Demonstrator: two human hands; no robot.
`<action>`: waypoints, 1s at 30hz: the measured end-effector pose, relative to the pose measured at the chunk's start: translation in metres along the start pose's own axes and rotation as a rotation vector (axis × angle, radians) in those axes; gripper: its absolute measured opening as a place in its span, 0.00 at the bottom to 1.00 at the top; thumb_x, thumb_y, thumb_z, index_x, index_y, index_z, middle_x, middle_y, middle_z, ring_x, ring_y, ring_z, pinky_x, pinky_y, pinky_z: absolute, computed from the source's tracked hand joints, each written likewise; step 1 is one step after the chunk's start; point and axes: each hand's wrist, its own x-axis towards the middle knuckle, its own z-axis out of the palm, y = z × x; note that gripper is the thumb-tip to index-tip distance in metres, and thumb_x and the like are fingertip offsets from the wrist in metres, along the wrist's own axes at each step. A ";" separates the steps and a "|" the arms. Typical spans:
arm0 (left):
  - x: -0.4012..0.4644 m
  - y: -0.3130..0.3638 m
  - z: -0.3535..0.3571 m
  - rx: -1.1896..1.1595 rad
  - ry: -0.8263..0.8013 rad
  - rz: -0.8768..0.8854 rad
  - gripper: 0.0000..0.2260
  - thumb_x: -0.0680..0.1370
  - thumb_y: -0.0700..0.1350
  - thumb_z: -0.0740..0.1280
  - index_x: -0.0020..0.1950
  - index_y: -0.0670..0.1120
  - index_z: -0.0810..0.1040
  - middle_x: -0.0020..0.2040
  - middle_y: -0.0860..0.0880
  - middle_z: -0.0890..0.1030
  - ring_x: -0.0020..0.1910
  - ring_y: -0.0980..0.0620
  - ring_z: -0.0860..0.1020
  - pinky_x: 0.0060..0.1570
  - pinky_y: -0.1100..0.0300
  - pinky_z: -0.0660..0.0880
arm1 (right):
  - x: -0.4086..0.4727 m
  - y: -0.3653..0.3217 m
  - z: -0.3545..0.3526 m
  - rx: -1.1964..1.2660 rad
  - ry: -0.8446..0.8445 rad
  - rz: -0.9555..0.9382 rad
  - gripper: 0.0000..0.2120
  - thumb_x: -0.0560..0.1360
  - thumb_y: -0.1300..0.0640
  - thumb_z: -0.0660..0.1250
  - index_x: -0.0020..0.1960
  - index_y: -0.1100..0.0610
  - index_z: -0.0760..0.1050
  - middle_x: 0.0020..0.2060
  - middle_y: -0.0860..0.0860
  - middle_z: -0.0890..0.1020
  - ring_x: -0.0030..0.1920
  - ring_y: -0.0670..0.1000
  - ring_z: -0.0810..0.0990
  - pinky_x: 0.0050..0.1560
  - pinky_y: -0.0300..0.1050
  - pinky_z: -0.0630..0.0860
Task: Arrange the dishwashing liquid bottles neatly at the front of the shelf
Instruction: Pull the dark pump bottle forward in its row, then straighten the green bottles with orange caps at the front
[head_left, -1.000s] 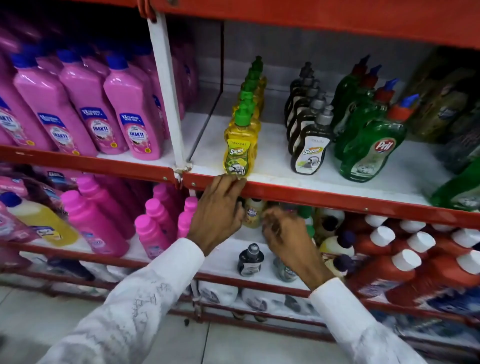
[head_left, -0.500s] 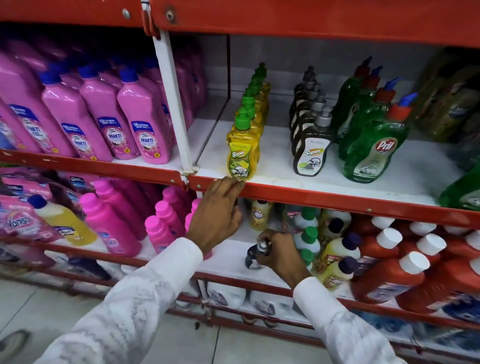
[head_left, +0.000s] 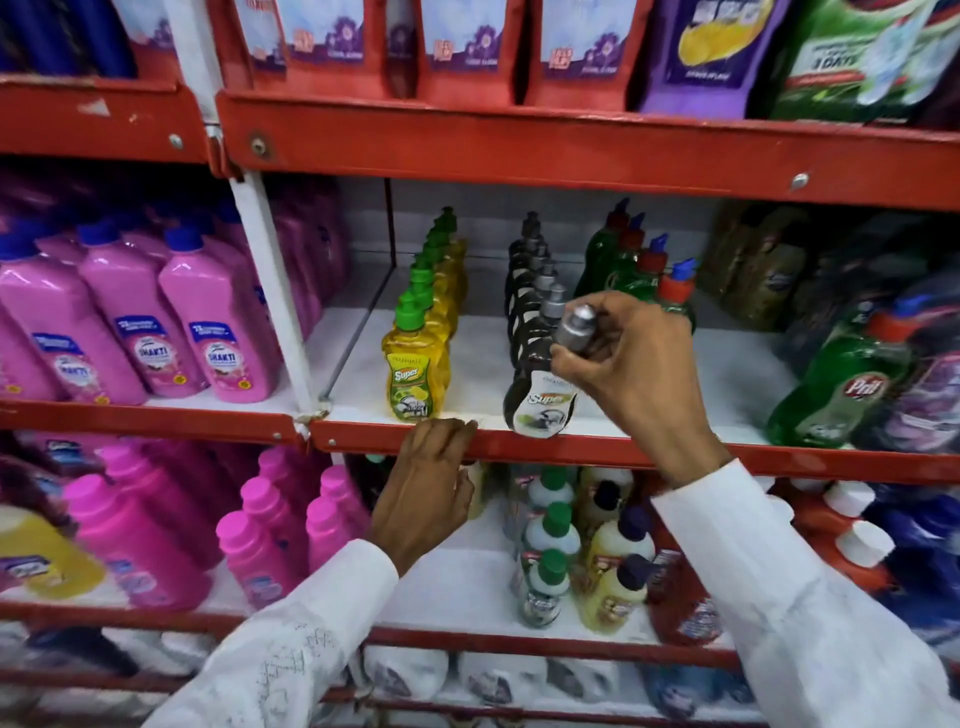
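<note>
My right hand (head_left: 641, 379) grips a small dark dishwashing bottle (head_left: 540, 410) by its neck, just under the silver cap (head_left: 575, 325). The bottle's base hangs at the red front lip (head_left: 649, 451) of the middle shelf, ahead of the row of dark bottles (head_left: 530, 280). Left of that row stands a line of yellow bottles with green caps (head_left: 415, 374). Green bottles with red-and-blue caps (head_left: 636, 270) stand to the right, partly hidden by my hand. My left hand (head_left: 426, 493) holds nothing; its fingertips rest on the shelf lip below the front yellow bottle.
Pink bottles (head_left: 218, 343) fill the left bay behind a white upright (head_left: 270, 291). A large green bottle (head_left: 836, 395) leans at the right. The lower shelf holds small green-capped and dark-capped bottles (head_left: 556, 540) and red bottles with white caps (head_left: 857, 545). Pouches (head_left: 467, 47) stand above.
My right hand has risen from the lower shelf to the middle shelf, carrying the dark bottle. The view has tilted upward. My left hand stays on the shelf lip.
</note>
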 end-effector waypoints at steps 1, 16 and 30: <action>-0.002 0.000 0.002 0.007 0.000 0.005 0.26 0.70 0.42 0.65 0.69 0.44 0.68 0.62 0.44 0.74 0.62 0.43 0.71 0.68 0.47 0.69 | 0.008 0.003 0.001 -0.019 -0.007 0.004 0.16 0.65 0.59 0.78 0.53 0.55 0.82 0.39 0.47 0.85 0.32 0.37 0.78 0.38 0.28 0.77; -0.001 0.021 0.001 0.010 0.087 0.001 0.20 0.74 0.47 0.66 0.66 0.48 0.72 0.63 0.46 0.75 0.63 0.46 0.71 0.64 0.49 0.71 | 0.028 0.033 0.034 -0.025 -0.091 0.083 0.23 0.69 0.58 0.78 0.62 0.58 0.79 0.45 0.50 0.84 0.31 0.34 0.75 0.33 0.19 0.69; 0.020 0.067 0.043 0.064 -0.014 0.253 0.26 0.75 0.48 0.64 0.72 0.45 0.67 0.72 0.44 0.71 0.71 0.46 0.69 0.74 0.45 0.63 | -0.056 0.143 0.014 0.013 0.625 0.276 0.28 0.72 0.57 0.73 0.68 0.59 0.67 0.64 0.57 0.73 0.65 0.56 0.72 0.68 0.56 0.70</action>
